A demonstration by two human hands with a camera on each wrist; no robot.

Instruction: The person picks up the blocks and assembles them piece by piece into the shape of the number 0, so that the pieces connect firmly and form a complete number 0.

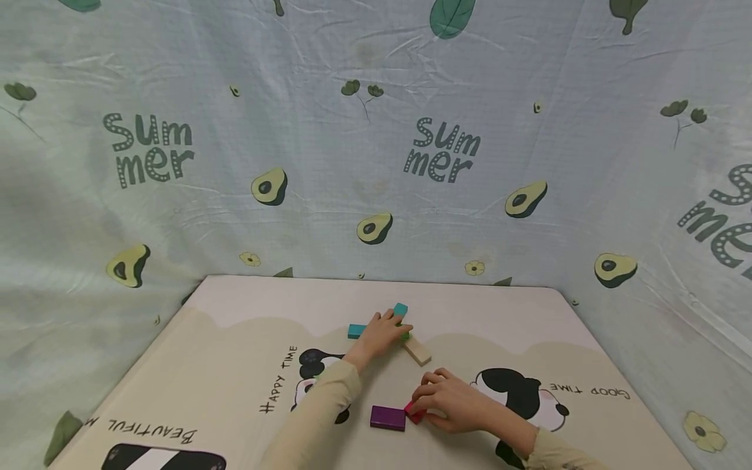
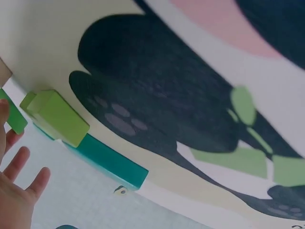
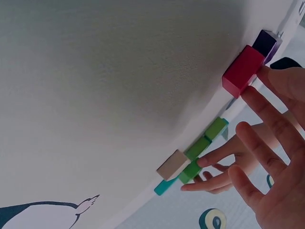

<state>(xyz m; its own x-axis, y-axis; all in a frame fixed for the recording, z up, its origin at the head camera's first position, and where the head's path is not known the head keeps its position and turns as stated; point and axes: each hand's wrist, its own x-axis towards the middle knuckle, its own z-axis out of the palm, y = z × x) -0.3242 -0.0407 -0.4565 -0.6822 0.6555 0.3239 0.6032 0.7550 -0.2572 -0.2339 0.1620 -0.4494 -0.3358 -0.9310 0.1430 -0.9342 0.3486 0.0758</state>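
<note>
One red block (image 3: 243, 70) is lying on the desk (image 1: 235, 352), with the thumb and forefinger of the right hand (image 1: 455, 401) pinching it. Just beside it, a purple block (image 1: 388, 418) is resting flat. Farther up the desk, the left hand (image 1: 382, 333) is pinching a green block (image 3: 190, 171) between its thumb and a finger. A plain wooden block (image 1: 418, 351) is lying near that green block, and two blue blocks (image 1: 356, 331) are showing past the hand. Behind the desk, a pale cloth (image 1: 329, 143) is hanging, showing printed avocados.

Purple block (image 1: 388, 418) seemingly blocks red block's (image 3: 243, 69) left.
</note>
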